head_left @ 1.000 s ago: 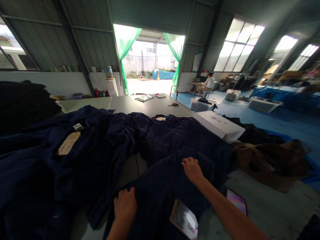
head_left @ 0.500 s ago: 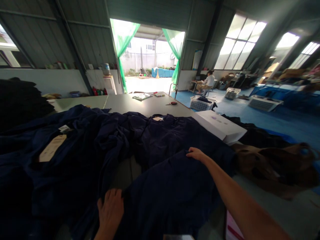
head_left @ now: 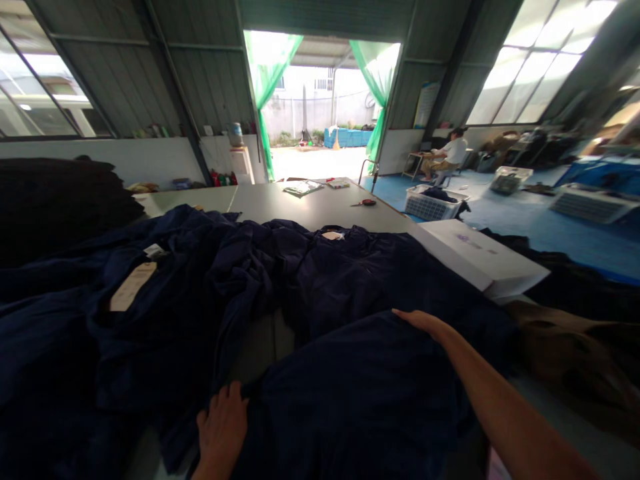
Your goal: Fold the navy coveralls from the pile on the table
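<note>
A dark navy garment (head_left: 350,393) lies spread on the grey table (head_left: 300,210) in front of me. My left hand (head_left: 223,427) rests on its near left edge, with the fingers curled over the cloth. My right hand (head_left: 423,322) lies flat on the garment's far right part, fingers stretched out. More navy garments (head_left: 190,280) are heaped to the left and behind, one with a beige hang tag (head_left: 133,285).
A white flat box (head_left: 477,257) sits at the table's right edge. Brown cloth (head_left: 575,360) lies to the right. Scissors (head_left: 367,202) and papers (head_left: 303,188) lie at the far end. A seated person (head_left: 450,155) works by the open door. Baskets (head_left: 433,203) stand on the blue floor.
My right hand has flattened and slid slightly right on the garment. The view has tilted up and to the left; the cards near the table's front edge have left the frame.
</note>
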Tool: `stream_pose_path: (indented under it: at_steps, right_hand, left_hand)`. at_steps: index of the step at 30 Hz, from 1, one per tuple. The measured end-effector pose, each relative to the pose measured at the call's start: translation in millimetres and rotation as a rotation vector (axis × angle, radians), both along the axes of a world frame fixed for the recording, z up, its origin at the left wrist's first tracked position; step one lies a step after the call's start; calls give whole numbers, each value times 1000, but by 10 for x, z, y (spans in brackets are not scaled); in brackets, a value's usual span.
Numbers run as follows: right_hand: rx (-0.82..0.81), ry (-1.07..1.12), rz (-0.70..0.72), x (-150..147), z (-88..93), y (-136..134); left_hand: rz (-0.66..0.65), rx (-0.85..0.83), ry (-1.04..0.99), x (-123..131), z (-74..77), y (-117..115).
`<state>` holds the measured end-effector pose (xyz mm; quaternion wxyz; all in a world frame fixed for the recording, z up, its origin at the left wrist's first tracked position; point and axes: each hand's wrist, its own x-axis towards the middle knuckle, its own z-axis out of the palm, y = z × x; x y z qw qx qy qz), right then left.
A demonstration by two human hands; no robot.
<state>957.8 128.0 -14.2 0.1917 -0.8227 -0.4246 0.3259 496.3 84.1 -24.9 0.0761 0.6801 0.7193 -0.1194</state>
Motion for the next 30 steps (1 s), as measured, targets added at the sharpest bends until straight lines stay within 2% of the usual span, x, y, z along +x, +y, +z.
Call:
stream_pose_path:
  at_steps: [3,5,8,10,12,13,15,17,19,22,24,26,30]
  right_hand:
    - [-65,203,72,-15,64,-10]
    - [-12,134,61,-2,94,-12]
    - [-20,-256,-29,-64,129,-5]
    - [-40,-583,-86,-248,149,-43]
    - [-1,-773,-58,-557,152,-166]
    - [38,-797,19,-743,140,-262]
    - [67,-761,247,-1126,73,-498]
    - [26,-689,401,-1457,-53,-730]
    - [-45,-616,473,-1683,-203,-884]
    - [-88,-586,513,-1825,-343,-934]
    - [-101,-589,530,-1836,-326,-925]
    - [-120,-575,546,-1826,-246,-973]
    - [-85,-571,600,-1806,-85,-1315]
  left_hand:
    - [-8,61,44,-43,-87,-115]
    - [-11,102,89,-54,-143,-173]
    - [21,124,102,-14,-147,-192]
    - [47,133,74,58,-79,-197]
    - [21,153,29,159,13,-251]
    - [-8,142,-5,212,52,-305]
    - [-63,83,-85,306,87,-461]
    - [-66,2,-143,360,45,-637]
    - [-41,-25,-159,367,-53,-770]
    - [-26,-7,-146,331,-193,-828]
    - [-27,-1,-140,304,-215,-808]
    - [-38,-16,-153,278,-177,-797]
    - [-123,-41,-200,192,-51,-891]
